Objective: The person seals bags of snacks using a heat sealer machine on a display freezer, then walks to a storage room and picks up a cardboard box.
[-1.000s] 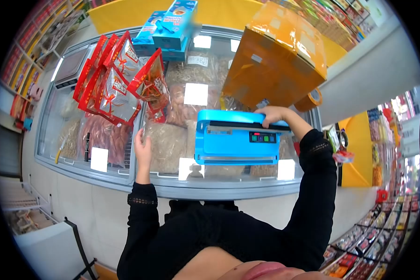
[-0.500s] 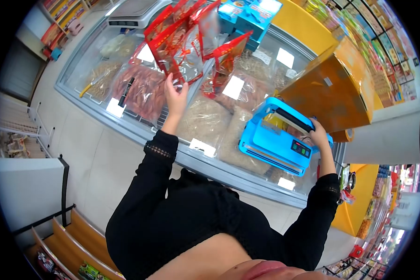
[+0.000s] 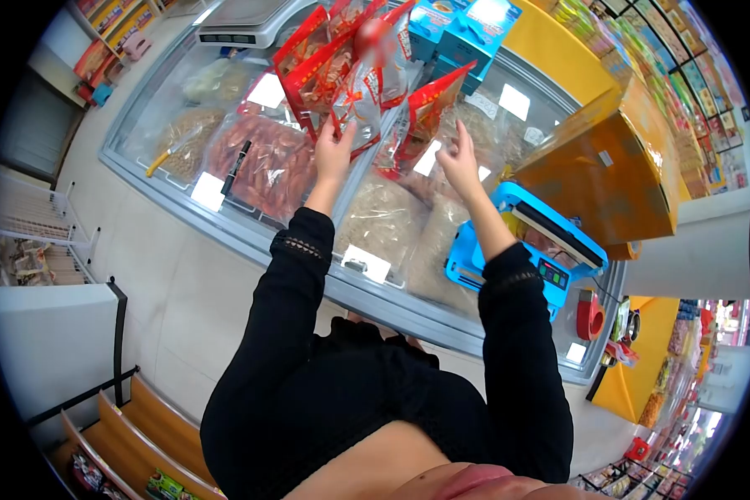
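Note:
My left hand point(image 3: 333, 158) pinches the lower edge of a red-and-clear plastic food bag point(image 3: 360, 100). More red-edged bags of reddish food point(image 3: 312, 62) stand right behind it. My right hand point(image 3: 462, 165) is raised over the glass freezer top with its index finger stretched out, holding nothing. Close to its fingertips leans another red bag point(image 3: 432, 104). A blue vacuum sealer point(image 3: 517, 242) with a raised lid and a button panel lies below my right hand, partly hidden by my forearm.
Packs of frozen food point(image 3: 262, 167) show through the freezer glass. On top are a black marker point(image 3: 236, 168), a yellow-handled knife point(image 3: 168, 157), a scale point(image 3: 246, 25), blue boxes point(image 3: 475, 37) and red tape point(image 3: 590, 315). A large cardboard box point(image 3: 612, 167) stands at the right.
My right hand has let go of the blue sealer's lid and moved left and up toward the bags. The lid stays raised. My left hand has shifted slightly right and up, at the bag.

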`<state>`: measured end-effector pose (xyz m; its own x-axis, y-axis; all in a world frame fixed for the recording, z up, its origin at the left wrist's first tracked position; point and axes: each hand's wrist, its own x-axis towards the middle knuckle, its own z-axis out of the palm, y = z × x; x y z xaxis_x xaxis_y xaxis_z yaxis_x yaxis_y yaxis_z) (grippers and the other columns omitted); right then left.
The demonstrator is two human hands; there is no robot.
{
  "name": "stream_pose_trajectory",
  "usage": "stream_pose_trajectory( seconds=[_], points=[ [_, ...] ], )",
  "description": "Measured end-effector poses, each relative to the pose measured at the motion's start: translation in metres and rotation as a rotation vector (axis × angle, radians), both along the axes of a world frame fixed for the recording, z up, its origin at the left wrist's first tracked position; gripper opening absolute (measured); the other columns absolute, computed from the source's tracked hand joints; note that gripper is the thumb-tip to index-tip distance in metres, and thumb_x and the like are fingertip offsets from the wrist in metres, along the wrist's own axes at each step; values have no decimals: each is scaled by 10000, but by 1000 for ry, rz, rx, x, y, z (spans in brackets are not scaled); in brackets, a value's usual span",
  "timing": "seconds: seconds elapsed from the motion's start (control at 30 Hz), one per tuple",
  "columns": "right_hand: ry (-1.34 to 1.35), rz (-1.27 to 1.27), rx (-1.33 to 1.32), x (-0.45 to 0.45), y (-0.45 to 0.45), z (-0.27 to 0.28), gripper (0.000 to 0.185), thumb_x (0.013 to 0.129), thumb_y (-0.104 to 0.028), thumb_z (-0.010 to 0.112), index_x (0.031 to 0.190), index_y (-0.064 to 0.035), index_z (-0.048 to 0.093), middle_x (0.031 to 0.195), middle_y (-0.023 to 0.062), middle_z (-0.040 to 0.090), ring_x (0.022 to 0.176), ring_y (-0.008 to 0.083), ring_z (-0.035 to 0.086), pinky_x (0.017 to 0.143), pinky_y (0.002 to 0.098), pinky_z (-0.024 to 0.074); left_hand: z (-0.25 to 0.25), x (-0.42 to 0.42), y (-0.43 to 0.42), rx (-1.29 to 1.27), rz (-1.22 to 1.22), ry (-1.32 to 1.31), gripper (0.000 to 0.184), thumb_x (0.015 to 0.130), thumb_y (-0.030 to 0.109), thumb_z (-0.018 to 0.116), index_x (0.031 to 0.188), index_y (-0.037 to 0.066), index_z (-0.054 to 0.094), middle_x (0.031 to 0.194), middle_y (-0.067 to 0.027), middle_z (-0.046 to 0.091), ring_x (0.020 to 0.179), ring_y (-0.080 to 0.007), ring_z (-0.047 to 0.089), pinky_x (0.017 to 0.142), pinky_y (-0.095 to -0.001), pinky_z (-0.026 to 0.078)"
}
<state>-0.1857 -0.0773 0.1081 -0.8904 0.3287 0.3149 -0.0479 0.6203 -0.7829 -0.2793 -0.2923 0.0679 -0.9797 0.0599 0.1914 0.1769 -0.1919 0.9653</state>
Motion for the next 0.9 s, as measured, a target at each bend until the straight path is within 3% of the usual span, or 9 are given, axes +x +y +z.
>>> stream_pose_trajectory(
  seconds=[0.03, 0.1, 0.17, 0.27, 0.37, 0.43, 0.57, 0.77, 0.9],
  points=[
    [3, 8, -6, -17, -1, -4, 660, 687, -116, 530, 1282, -50, 254, 1197, 142, 400, 1010, 228, 463, 798, 295, 405, 0, -3, -1, -6, 8, 3, 395, 785, 216, 574, 1113, 19, 478, 992, -77, 571, 914, -130, 524, 782, -244, 393],
    [-50, -62, -718, -53, 3, -12, 696, 672, -114, 524, 1291, -27, 216, 1243, 172, 329, 1097, 256, 390, 868, 322, 360, 0, -10, -1, -76, 27, 109, 423, 780, 226, 584, 1130, 18, 470, 1003, -76, 573, 912, -138, 528, 793, -256, 393],
    [181, -21, -327, -74, 13, -24, 754, 642, -136, 530, 1287, 28, 175, 1301, 206, 211, 1211, 303, 228, 994, 338, 196, 11, -7, -1, -145, 20, 135, 448, 798, 249, 554, 1175, 39, 434, 1001, -98, 575, 893, -157, 543, 786, -262, 399],
    [179, -22, -349, -71, 1, -26, 787, 634, -137, 529, 1304, 4, 141, 1333, 199, 148, 1227, 300, 198, 993, 348, 202, 18, -2, -1, -338, 62, 174, 482, 842, 293, 454, 1264, 101, 323, 1039, -188, 541, 938, -261, 547, 792, -304, 405],
    [198, 17, 5, -52, -21, -27, 831, 630, -166, 570, 1313, -17, 119, 1354, 191, 93, 1245, 301, 160, 993, 371, 196, 23, 9, 5, -368, 13, 244, 513, 827, 279, 471, 1279, 104, 301, 1137, -197, 480, 1012, -313, 491, 837, -332, 381],
    [236, 35, -97, -50, -21, -32, 823, 649, -187, 600, 1315, -39, 140, 1358, 175, 113, 1253, 285, 163, 985, 381, 213, 15, 2, 11, -425, 36, 347, 529, 818, 275, 481, 1281, 96, 296, 1157, -191, 466, 1048, -319, 459, 866, -343, 355],
    [203, -74, -850, -55, 14, -19, 685, 726, -117, 488, 1327, -84, 161, 1357, 125, 194, 1215, 242, 242, 917, 292, 286, 19, -8, 18, -519, 53, 380, 558, 796, 269, 506, 1275, 71, 298, 1190, -182, 440, 1131, -340, 368, 932, -378, 276],
    [104, -53, -835, -104, 51, -1, 749, 642, -16, 388, 1338, -94, 122, 1348, 133, 241, 1240, 201, 179, 884, 271, 262, 15, -12, 22, -446, 50, 353, 484, 848, 296, 422, 1244, 63, 271, 1065, -210, 510, 918, -374, 513, 763, -391, 416],
    [7, 93, -756, -91, 41, 11, 662, 649, -21, 475, 1270, -63, 249, 1103, 98, 485, 1040, 182, 414, 838, 264, 311, 19, 11, 3, -495, 72, 49, 380, 868, 304, 393, 1109, 10, 414, 901, -219, 557, 790, -327, 551, 684, -377, 419]
  ],
)
